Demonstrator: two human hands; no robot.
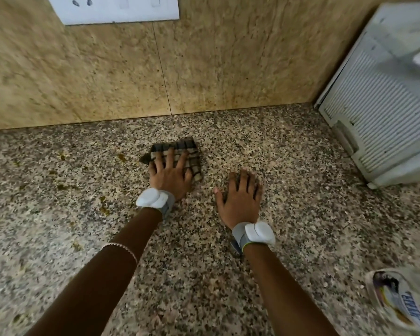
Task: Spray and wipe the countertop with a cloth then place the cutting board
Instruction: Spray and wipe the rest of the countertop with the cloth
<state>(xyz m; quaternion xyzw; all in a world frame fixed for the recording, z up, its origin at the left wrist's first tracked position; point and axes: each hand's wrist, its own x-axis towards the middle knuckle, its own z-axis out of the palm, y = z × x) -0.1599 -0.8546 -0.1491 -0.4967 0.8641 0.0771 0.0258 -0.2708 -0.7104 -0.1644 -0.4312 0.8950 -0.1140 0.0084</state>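
The cloth (190, 148), a dark checked square folded small, lies on the speckled countertop (289, 166) near its back edge, a little short of the tan wall (107, 69). The left hand (171, 174) lies on it with fingers straight and spread. It presses the cloth down and grips nothing, and the heel of the palm sits on bare stone at the cloth's near edge. The cloth shows beyond the fingertips and to their right, so most of it lies ahead of the palm, toward the wall. The right hand (240, 197) rests flat just beside it, palm down with fingers straight, holding nothing and clear of the cloth. The coming stroke turns on the yellow-brown stains (104, 207). They are scattered to the left of the cloth, from near the wall down toward the countertop's front edge, and none shows to its right. The left hand is the nearer one and already has the cloth under it, so the wipe most likely has to sweep leftward. The right hand would probably serve only to brace. A white ribbed appliance (378, 112) stands at the right edge, and a printed packet (403, 301) lies near the front right corner. Neither the cutting board nor a spray bottle is in view.
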